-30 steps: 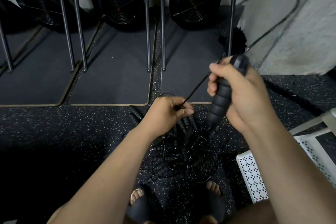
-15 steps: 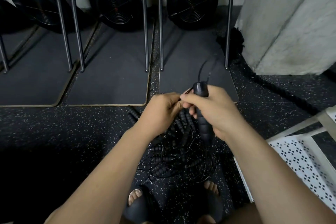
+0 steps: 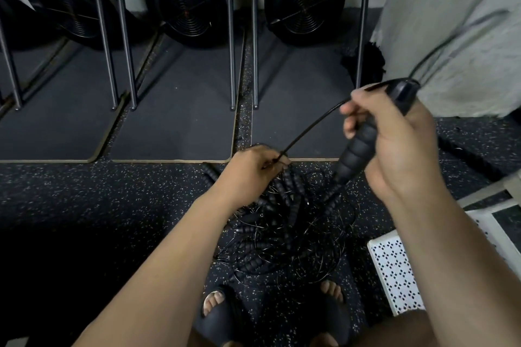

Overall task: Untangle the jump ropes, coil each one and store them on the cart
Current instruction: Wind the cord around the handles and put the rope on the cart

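Three dark rectangular floor mats (image 3: 174,104) lie side by side on the black speckled rubber floor (image 3: 84,205). Right of them, the left hand (image 3: 255,170) has its fingers curled tight, pinching a thin black cord (image 3: 310,128) that runs taut up to the right. Below that hand, a tangled pile of black jump ropes with ribbed foam handles (image 3: 287,234) lies on the floor, just in front of the person's sandalled feet. The right hand (image 3: 394,146), raised higher, has its fingers wrapped round one ribbed black handle (image 3: 356,149), held tilted. At the right edge stands the white perforated metal cart (image 3: 394,270), beside the pile.
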